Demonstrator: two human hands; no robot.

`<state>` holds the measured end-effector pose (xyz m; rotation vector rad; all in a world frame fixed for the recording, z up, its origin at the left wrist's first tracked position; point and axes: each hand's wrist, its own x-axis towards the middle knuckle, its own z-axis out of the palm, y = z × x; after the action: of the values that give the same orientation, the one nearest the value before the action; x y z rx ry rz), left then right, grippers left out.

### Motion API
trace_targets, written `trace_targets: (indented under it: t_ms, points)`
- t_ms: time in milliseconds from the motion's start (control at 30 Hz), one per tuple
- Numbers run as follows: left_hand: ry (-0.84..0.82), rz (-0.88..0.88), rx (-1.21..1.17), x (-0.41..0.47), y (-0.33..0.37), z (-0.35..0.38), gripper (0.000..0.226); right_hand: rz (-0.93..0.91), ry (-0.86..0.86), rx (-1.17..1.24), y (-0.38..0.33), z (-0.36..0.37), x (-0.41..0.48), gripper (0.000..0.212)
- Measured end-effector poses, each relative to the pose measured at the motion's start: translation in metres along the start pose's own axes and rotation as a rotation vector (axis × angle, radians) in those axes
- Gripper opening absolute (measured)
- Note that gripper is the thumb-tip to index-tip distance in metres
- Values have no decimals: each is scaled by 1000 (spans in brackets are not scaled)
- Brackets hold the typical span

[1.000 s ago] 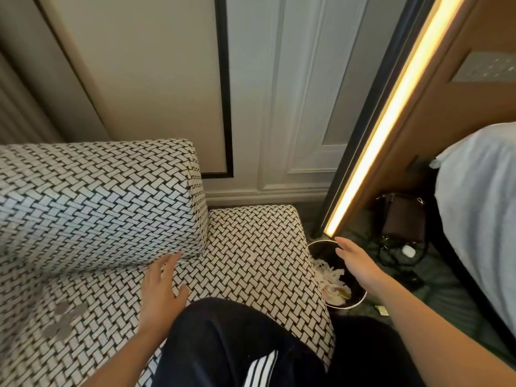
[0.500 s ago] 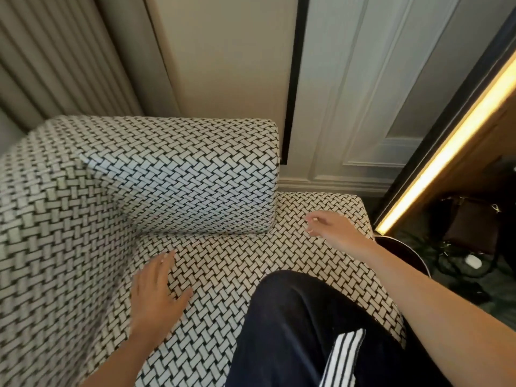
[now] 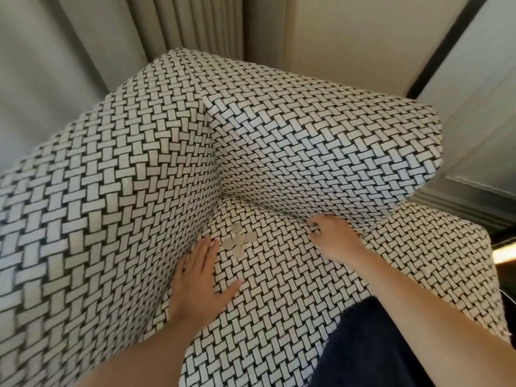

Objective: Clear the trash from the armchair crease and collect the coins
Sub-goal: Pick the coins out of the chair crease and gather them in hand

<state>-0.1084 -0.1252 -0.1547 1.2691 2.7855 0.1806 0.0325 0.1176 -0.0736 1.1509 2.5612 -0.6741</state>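
R hand [image 3: 333, 238] moved to armchair [image 3: 321, 152] crease, fingers curled.

Right hand [image 3: 333, 238] moved from bin to armchair crease [image 3: 279, 212]

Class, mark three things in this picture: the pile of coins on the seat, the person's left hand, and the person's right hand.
Small pile of round pale coins [image 3: 239, 240]: head view, middle of the cluster.
Left hand [image 3: 199, 280]: head view, back of the hand, flat on the seat.
Right hand [image 3: 336, 237]: head view, back of the hand, by the crease.
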Motion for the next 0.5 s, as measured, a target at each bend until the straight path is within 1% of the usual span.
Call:
trace_targets:
  t_ms: [67,133,167,233,300,433,500]
  points:
    - [-12,0,11,0,0,0,95,132,-46,-154,1,14,13,51]
    - [-15,-4,-8,1,-1,1,93,222,-92,-161,0,24,21,53]
    - [-16,-7,-15,0,-1,2,92,241,-81,-147,0,27,24,51]
    - [-20,-3,-29,0,-1,4,91,209,-1,-146,-1,28,26,44]
    - [-22,-4,-41,0,-1,6,91,147,74,-204,-2,26,28,33]
    - [-60,-12,-73,0,-2,7,90,143,124,-343,-6,18,31,21]
    - [-72,-13,-76,0,-3,7,91,115,160,-352,-13,16,29,19]
